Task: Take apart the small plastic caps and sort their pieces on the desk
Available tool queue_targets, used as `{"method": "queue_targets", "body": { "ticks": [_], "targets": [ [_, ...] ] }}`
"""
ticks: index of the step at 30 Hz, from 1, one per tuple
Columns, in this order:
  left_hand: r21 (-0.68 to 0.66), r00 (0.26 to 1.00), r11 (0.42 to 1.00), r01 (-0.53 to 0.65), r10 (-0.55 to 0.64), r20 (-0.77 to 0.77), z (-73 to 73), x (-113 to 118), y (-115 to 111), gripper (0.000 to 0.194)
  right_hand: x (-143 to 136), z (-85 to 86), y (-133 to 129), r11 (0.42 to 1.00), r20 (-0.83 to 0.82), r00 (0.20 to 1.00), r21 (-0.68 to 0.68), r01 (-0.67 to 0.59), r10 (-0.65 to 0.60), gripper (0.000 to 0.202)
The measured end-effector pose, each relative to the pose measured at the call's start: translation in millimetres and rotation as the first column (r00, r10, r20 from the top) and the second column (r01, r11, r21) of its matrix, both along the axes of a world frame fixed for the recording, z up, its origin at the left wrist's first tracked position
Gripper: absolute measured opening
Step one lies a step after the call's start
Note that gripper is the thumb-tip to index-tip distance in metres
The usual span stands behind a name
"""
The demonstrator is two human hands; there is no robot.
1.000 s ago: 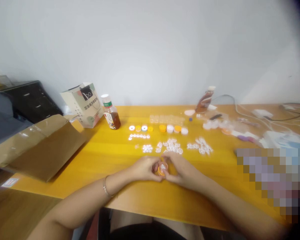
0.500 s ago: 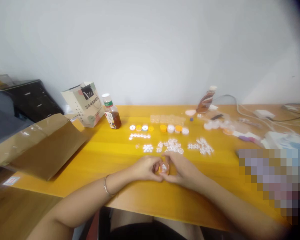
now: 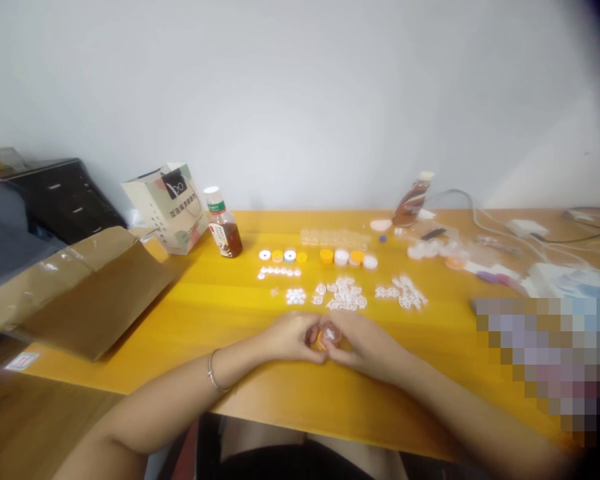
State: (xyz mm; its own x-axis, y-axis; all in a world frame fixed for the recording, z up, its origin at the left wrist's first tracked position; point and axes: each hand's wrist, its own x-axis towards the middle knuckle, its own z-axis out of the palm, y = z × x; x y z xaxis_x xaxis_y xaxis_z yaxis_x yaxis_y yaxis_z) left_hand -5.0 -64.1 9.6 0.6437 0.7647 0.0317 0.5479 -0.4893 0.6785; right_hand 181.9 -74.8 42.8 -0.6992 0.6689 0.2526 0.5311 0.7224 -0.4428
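Observation:
Between my hands is a small round piece, its upper part clear and its rim orange [image 3: 331,335], with something white inside. My left hand [image 3: 296,337] has its thumb and fingers closed round its left side. My right hand [image 3: 363,339] grips it from the right, fingertips wrapped over the far side and thumb in front. Just beyond lie a pile of white wheel-like plastic parts [image 3: 347,295], a cluster of small white round pieces [image 3: 295,296] and a second group of white parts [image 3: 407,293]. Fine detail is blurred.
Rows of orange and white caps [image 3: 341,257] and a strip of clear boxes [image 3: 334,238] stand farther back. A drink bottle [image 3: 225,230] and paper bag [image 3: 173,210] are left, behind an open carton [image 3: 95,293]. Another bottle [image 3: 413,201] and cables [image 3: 480,220] are at right.
My right hand has closed in toward the left, its fingers now tighter round the small piece. The piece has tilted a little between my hands. Things on the table stay put.

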Motion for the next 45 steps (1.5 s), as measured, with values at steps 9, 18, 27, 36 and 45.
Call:
{"method": "queue_targets", "body": {
  "ticks": [9, 18, 27, 36, 45],
  "targets": [
    [-0.020, 0.998, 0.999, -0.030, 0.031, 0.053, -2.7, 1.0, -1.9, 0.029, 13.5, 1.4, 28.0, 0.964, -0.427, 0.883, 0.082, 0.254, -0.196, 0.024],
    [-0.018, 0.999, 1.000, -0.015, 0.016, 0.051, -5.0, -0.6, -1.9, 0.031, -9.5, 24.1, 163.6, 0.804, -0.177, 0.786, -0.055, 0.593, -0.592, 0.024],
    [0.015, 1.000, 1.000, -0.002, 0.002, 0.028, -1.0, -1.6, -1.6, 0.033, -38.3, 9.2, 195.0, 0.774, -0.013, 0.775, -0.061, 0.630, -0.632, 0.023],
    [0.025, 1.000, 1.000, 0.007, -0.008, 0.022, -2.1, -1.8, -2.0, 0.033, -36.5, 18.7, 177.8, 0.790, -0.043, 0.789, -0.010, 0.613, -0.613, 0.025],
    [0.017, 1.000, 1.000, 0.005, -0.006, 0.019, -2.1, -2.2, -2.2, 0.032, -0.2, -6.6, 41.8, 0.969, -0.083, 0.978, 0.141, 0.202, -0.192, 0.028]
  ]
}}
